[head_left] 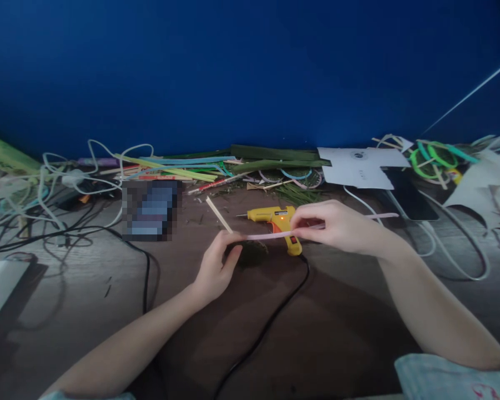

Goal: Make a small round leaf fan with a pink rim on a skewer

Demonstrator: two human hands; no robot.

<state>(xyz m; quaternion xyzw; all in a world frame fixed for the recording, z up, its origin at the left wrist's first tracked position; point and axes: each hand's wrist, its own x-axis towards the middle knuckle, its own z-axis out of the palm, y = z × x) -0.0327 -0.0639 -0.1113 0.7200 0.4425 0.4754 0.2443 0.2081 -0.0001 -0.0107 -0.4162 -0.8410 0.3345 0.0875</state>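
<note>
A pale pink pipe cleaner (267,236) stretches nearly level between my two hands. My left hand (216,265) pinches its left end, together with the lower end of a thin wooden stick (219,215) that slants up and left. Farther along, my right hand (337,229) grips the pipe cleaner between thumb and fingertips, and its loose end sticks out beyond the wrist. Just behind the strip lies a yellow hot glue gun (264,214), nozzle to the left, with a small orange light lit. A dark green clump (253,253) sits beneath my left fingers, partly hidden.
A pixelated screen (152,211) lies at left, beside tangled white and black cables (145,278). Along the blue partition (250,72) are green leaf strips (270,151), coloured pipe cleaners and a white paper sheet (354,166). At right lies a dark phone (412,194) with a white cable.
</note>
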